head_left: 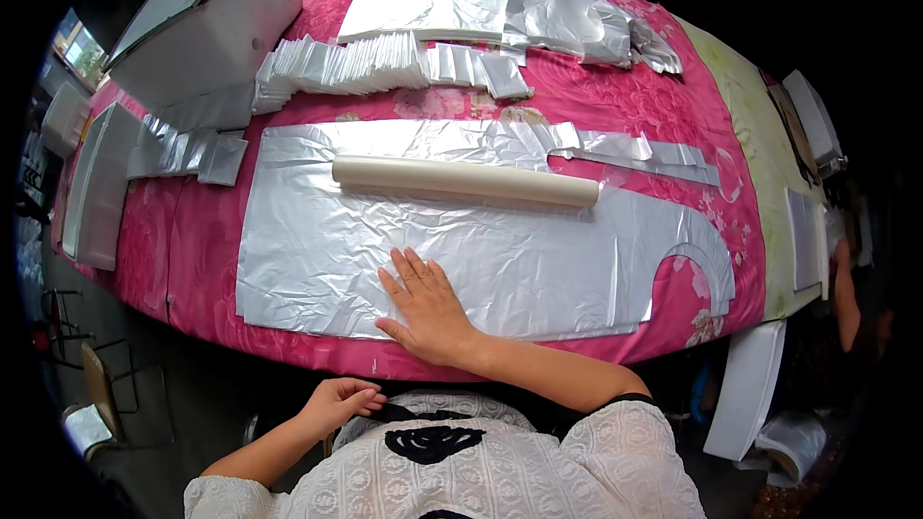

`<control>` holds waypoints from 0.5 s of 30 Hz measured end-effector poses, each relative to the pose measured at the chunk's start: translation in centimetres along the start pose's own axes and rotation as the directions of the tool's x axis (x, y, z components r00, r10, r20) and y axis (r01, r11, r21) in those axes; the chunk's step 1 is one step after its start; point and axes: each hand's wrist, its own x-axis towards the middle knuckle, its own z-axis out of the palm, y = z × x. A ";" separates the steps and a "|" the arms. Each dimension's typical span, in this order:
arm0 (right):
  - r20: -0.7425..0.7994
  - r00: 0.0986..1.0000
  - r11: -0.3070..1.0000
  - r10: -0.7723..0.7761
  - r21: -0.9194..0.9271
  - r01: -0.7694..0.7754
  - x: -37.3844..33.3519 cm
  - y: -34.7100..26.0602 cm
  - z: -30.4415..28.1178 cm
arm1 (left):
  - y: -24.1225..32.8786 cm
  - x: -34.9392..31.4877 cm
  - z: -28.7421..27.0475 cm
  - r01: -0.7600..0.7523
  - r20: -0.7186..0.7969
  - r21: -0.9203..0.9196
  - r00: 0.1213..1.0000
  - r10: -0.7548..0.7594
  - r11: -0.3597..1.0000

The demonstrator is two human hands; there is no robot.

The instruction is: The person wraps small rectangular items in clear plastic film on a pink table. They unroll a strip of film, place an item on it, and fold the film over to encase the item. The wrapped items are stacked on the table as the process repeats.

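Observation:
A stack of thin, wrinkled silver plastic sheets (298, 250) lies flat before me, with a curved cut-out at its right end. My right hand (428, 312) rests palm down on it near the front edge, fingers spread and holding nothing. Across the upper part of the sheets lies a long cream-coloured tube (466, 183), beyond my fingertips. My left hand (341, 406) is close to my body, just below the table's front edge, with its fingers curled together. A black strip on my clothing shows by its fingertips; whether they grip it is hidden.
A pink flowered cloth (202, 231) covers the table. Behind the sheets stand a row of folded silver packets (346, 62) and another silver sheet stack (423, 0). White boxes (207, 38) stand at the left. Another person's arm (846, 298) shows at far right.

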 end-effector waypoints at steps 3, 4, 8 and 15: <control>0.071 0.995 0.985 -0.077 0.159 0.065 -0.7 -4.2 3.2 | -2.0 -0.7 0.0 -0.002 -0.110 -0.467 0.992 -0.056 0.884; 0.145 0.983 0.971 -0.116 0.224 0.082 -0.9 -5.6 3.7 | -2.4 -0.6 0.0 -0.027 -0.114 -0.551 0.993 -0.044 0.834; 0.205 0.940 0.916 -0.273 0.353 0.190 -1.6 -7.5 3.9 | -0.9 -0.7 0.2 -0.123 -0.259 -0.141 0.962 0.083 0.982; 0.005 0.918 0.879 -0.397 0.290 0.378 1.3 1.4 -4.2 | 6.1 -1.3 0.5 -0.497 -0.128 0.623 0.697 0.705 0.604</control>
